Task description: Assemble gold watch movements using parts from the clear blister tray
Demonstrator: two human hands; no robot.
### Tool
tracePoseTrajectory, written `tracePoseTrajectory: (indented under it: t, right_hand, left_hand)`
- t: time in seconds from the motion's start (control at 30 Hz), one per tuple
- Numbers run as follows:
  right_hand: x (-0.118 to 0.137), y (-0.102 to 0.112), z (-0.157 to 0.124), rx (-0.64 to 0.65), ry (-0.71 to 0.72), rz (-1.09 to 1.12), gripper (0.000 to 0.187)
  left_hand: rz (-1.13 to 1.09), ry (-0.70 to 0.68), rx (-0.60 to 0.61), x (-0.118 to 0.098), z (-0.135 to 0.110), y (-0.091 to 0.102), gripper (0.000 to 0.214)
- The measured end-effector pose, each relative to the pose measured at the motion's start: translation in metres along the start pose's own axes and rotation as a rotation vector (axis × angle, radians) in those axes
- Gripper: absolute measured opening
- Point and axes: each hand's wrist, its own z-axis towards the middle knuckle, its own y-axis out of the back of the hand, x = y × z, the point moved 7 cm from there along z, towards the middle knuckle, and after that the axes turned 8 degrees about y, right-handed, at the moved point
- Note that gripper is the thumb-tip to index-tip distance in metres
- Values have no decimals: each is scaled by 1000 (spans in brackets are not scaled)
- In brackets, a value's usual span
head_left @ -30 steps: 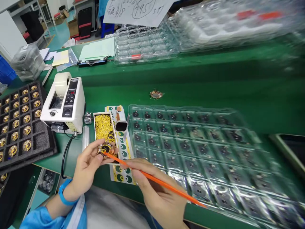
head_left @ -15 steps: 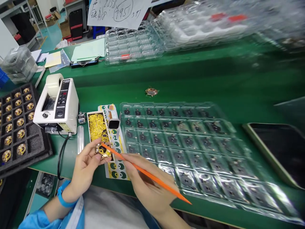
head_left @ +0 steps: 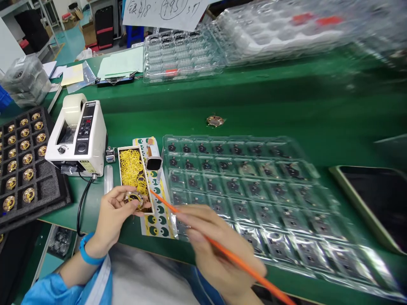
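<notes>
— Green covers the table point(head_left: 152, 120). How much is done?
— Lots, I guess! Sixteen whole gold rounds point(head_left: 27, 159) sit in the black tray point(head_left: 48, 186), and more get cut off at the side.
— And what's left?
— One gold piece point(head_left: 129, 196) is in the left hand point(head_left: 112, 214), over the near end of the white box point(head_left: 145, 171). Thumb and fingers pinch it tight. It looks partway made, but it's blurry. One lone gold disc point(head_left: 215, 121) lies further back.
— What's the right hand point(head_left: 219, 245) got?
— One orange stick point(head_left: 163, 201), with the fingers curled round it. Its tip is just beside the gold piece, not touching, I think.
— Count the rest!
— Yellow rings point(head_left: 131, 165): too many to count. Dark bits point(head_left: 202, 148): seven in the far row of the clear tray point(head_left: 229, 138). More rows come closer, but shine and the right hand hide some. One phone point(head_left: 369, 195).
</notes>
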Motion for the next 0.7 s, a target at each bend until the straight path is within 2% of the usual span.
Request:
tracePoseTrajectory:
  t: [0.07,0.13,0.27,0.33,0.47,0.6,0.7]
  right_hand:
    - [-6,9,0,-34,-142,32,25]
    - [-4,7,0,2,-185,3,28]
    - [11,-17,3,131,-71,-103,18]
    - [15,-26,3,129,-13,-212,18]
    - [12,-32,3,56,1,-352,16]
    - [8,-34,4,62,7,-362,13]
    - [0,-36,3,67,-74,-333,8]
  left_hand:
    - [51,-16,20,-2,0,-3,25]
    - [104,-39,30,-4,-2,-6,20]
    - [233,-136,-46,-9,-7,-6,9]
    - [294,-183,-72,-11,-11,-7,6]
    - [410,-298,-75,-13,-19,-10,20]
    - [535,-402,-72,-15,-27,-13,36]
    - [601,-436,-25,-14,-30,-16,43]
